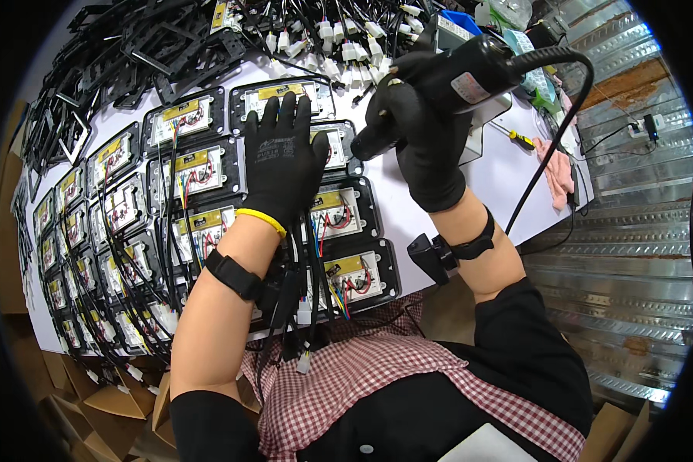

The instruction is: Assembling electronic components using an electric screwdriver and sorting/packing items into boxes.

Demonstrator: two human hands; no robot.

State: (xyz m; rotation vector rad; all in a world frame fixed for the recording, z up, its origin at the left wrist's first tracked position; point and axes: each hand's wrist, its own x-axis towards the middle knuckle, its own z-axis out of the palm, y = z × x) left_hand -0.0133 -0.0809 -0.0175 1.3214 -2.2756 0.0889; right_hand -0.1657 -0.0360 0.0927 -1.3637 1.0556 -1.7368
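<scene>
My left hand (281, 165), in a black glove with a yellow cuff, lies flat with fingers stretched over a black-framed circuit module (336, 150), hiding most of it. Just beyond the fingertips is another such module (242, 104). My right hand (427, 146), also black-gloved, is wrapped around a black corded power tool (470, 73) that looks like an electric screwdriver. The tool's narrow end points down and left, close to the right edge of the covered module; contact cannot be made out. Its thick cable (566, 55) loops down on the right.
Rows of similar modules (192, 173) with trailing black cables cover the white table (481, 196). Black frames (142, 50) and white-plugged cables (354, 50) pile up at the back. A yellow-handled screwdriver (520, 139) and pink cloth (550, 173) lie right. Cardboard boxes (123, 400) stand below left.
</scene>
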